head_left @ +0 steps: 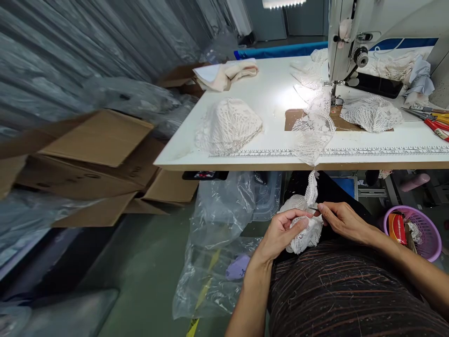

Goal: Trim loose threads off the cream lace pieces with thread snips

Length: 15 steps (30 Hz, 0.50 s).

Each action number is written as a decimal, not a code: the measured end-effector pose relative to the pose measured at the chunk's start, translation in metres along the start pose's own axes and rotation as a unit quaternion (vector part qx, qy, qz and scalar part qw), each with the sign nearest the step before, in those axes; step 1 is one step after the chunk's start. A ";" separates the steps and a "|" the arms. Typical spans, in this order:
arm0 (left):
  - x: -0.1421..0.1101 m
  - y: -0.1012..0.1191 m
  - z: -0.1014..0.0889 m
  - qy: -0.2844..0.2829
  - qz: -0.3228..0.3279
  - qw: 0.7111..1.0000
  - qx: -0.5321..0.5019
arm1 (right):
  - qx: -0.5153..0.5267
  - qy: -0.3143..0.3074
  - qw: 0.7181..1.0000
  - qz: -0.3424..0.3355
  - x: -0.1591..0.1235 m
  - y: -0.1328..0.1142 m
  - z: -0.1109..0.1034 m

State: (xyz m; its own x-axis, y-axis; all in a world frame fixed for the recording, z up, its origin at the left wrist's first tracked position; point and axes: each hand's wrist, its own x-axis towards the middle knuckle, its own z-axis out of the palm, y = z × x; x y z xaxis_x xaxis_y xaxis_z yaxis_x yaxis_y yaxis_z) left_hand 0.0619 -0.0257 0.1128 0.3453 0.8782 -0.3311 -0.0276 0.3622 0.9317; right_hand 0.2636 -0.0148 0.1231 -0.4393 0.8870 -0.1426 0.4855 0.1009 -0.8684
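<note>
Over my lap, below the table's front edge, my left hand [281, 233] pinches a white lace piece [304, 239] between thumb and fingers. My right hand [337, 217] is closed on a slim dark pointed tool [313, 208], its tip against the lace; its exact kind is too small to tell. From this piece a chain of joined lace pieces [313, 135] runs up over the table edge toward the presser foot of the sewing machine [335, 96]. A stack of lace pieces [229, 125] lies on the table at the left, and another lace piece [371, 113] right of the needle.
The white table [270, 100] has a printed ruler along its front. Pliers [437, 127] and a black phone [377, 84] lie at the right. Cream fabric [226, 75] sits at the back left. Beside the table are an open cardboard box [91, 173], plastic bags [217, 229] and a purple basket [435, 236].
</note>
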 end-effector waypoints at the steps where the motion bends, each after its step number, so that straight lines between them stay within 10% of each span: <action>1: 0.000 0.000 0.000 0.002 0.001 1.000 0.006 | 0.000 0.000 1.000 -0.007 0.001 -0.001 0.000; 15: 0.003 0.004 -0.001 0.021 0.033 0.997 0.061 | -0.025 0.036 0.999 -0.022 -0.003 0.002 0.003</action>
State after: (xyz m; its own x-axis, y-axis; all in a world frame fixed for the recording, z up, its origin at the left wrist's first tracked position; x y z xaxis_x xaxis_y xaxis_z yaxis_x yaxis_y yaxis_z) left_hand 0.0618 -0.0211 0.1148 0.3070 0.9117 -0.2729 0.0668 0.2654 0.9618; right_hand 0.2633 -0.0186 0.1198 -0.4062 0.9113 -0.0675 0.5039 0.1617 -0.8485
